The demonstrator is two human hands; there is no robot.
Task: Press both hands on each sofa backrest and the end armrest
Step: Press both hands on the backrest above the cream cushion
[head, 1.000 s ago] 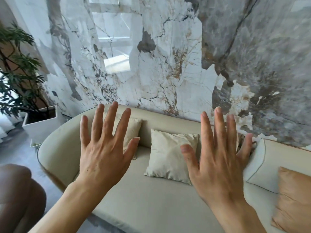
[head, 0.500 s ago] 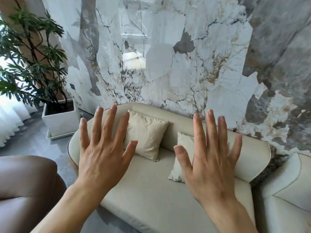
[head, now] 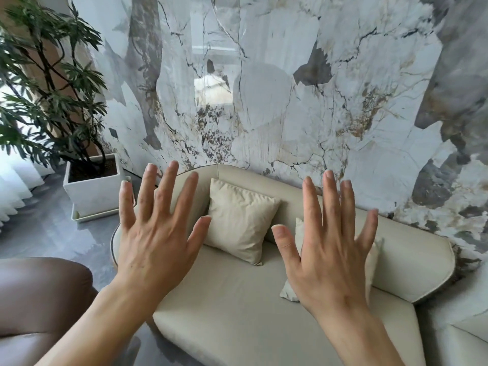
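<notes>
While two hands spread, left hand point(head: 155, 244), right hand point(head: 330, 260), one sofa point(head: 237, 307), two cushions point(head: 239, 223)

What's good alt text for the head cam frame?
Two bare hands, left hand and right hand, are raised with fingers spread, palms facing a beige sofa without touching it. Two cream cushions lean on its backrest below a marble wall; a potted plant stands left.

Matt, seemingly leather sofa point(head: 237, 307)
</notes>
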